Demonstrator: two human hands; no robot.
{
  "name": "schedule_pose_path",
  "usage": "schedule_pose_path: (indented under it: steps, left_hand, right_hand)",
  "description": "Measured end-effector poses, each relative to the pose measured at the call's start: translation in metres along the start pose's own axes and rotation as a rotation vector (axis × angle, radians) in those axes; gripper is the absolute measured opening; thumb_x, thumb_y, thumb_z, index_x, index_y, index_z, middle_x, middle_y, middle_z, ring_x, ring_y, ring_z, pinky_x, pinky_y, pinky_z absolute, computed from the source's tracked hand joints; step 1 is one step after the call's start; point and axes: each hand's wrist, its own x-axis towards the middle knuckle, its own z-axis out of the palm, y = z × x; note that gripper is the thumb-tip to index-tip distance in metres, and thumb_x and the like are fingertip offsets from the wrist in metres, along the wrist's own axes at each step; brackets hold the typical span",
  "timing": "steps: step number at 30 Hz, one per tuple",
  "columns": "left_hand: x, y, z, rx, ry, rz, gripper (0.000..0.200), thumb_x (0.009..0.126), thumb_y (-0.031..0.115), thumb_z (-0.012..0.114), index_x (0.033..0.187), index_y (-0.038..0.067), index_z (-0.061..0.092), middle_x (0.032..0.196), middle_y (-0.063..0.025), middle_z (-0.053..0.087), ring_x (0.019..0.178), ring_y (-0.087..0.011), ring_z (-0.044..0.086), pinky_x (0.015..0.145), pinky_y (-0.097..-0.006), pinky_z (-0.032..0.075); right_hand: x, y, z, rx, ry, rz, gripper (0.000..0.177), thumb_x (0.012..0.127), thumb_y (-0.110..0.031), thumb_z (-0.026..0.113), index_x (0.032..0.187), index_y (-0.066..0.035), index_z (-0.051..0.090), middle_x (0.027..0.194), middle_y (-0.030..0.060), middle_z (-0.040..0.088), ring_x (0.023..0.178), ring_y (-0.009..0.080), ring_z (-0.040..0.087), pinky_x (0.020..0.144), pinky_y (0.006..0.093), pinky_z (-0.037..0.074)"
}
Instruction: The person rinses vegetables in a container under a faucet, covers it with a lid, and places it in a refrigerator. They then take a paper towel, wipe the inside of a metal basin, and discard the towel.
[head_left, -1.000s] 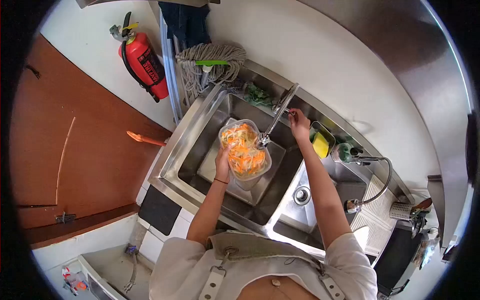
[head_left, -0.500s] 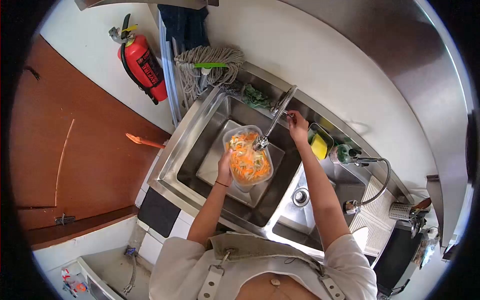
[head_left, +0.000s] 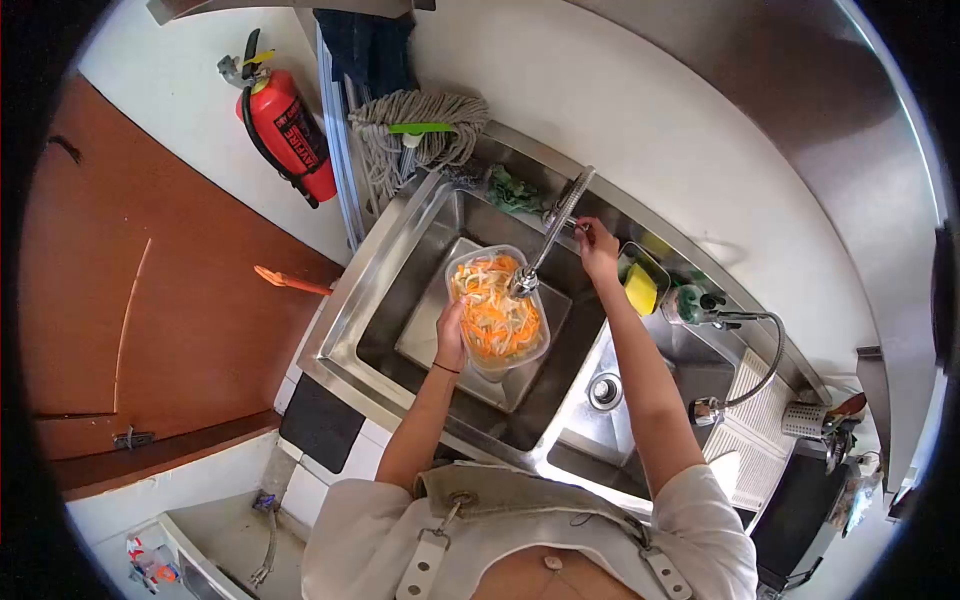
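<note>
A clear plastic container full of orange and whitish vegetable shreds is held over the sink by my left hand. The fingers of that hand grip its left side. Right above the shreds hangs the spray head of the faucet; whether water is flowing I cannot make out. My right hand is closed on the faucet handle at the back edge of the sink. Beneath the container, a metal tray rests in the sink basin.
A yellow sponge sits in a small holder right of my right hand. Leafy greens lie behind the basin. On the right are a second basin, another faucet and a ridged drainboard. A mop stands back left.
The shreds in the container have shifted a little and look more settled. Both hands stay almost where they were.
</note>
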Motion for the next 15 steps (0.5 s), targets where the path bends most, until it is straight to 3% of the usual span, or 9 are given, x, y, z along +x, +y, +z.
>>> schedule_pose_path:
  steps: [2,6,8,12,15]
  left_hand:
    - [0.0003,0.0021,0.0014,0.002,0.022,-0.021,0.044,0.092,0.029,0.046,0.122,-0.003,0.046,0.117,-0.0116,0.055,0.107,-0.0199,0.054,0.094,-0.0329,0.042]
    - [-0.0027,0.0035,0.0036,0.047,0.048,-0.007,0.043,0.092,0.028,0.045,0.122,-0.003,0.045,0.118,-0.0118,0.054,0.108,-0.0199,0.053,0.094,-0.0326,0.042]
    - [-0.0013,0.0011,-0.0008,0.033,0.057,-0.024,0.041,0.092,0.024,0.047,0.125,-0.001,0.044,0.118,-0.0106,0.054,0.108,-0.0187,0.054,0.093,-0.0316,0.043]
    - [-0.0015,-0.0013,-0.0024,0.008,0.049,-0.005,0.041,0.092,0.020,0.048,0.127,0.000,0.043,0.118,-0.0092,0.055,0.107,-0.0174,0.054,0.092,-0.0305,0.043]
    - [-0.0008,-0.0014,-0.0031,0.003,0.016,-0.009,0.041,0.092,0.020,0.049,0.127,0.000,0.043,0.119,-0.0089,0.054,0.108,-0.0175,0.053,0.092,-0.0304,0.043]
  right_hand:
    - [-0.0013,0.0031,0.0011,0.042,0.004,0.030,0.016,0.079,-0.007,0.064,0.094,-0.009,0.059,0.063,0.0120,0.056,0.056,0.0268,0.057,0.055,0.0350,0.044]
    - [-0.0006,0.0078,0.0044,0.075,0.033,0.004,0.015,0.079,-0.007,0.063,0.094,-0.009,0.059,0.062,0.0121,0.055,0.055,0.0261,0.056,0.055,0.0345,0.044]
    - [-0.0003,0.0078,0.0021,0.017,-0.002,-0.004,0.015,0.080,-0.009,0.063,0.094,-0.008,0.059,0.067,0.0118,0.061,0.053,0.0176,0.056,0.052,0.0302,0.043]
    - [-0.0010,0.0025,0.0002,0.035,0.013,-0.017,0.015,0.080,-0.009,0.063,0.095,-0.008,0.059,0.066,0.0112,0.060,0.053,0.0176,0.055,0.053,0.0301,0.043]
    - [-0.0008,0.0000,-0.0004,0.010,-0.013,0.050,0.016,0.079,-0.006,0.063,0.094,-0.009,0.059,0.063,0.0121,0.056,0.055,0.0247,0.057,0.055,0.0323,0.044]
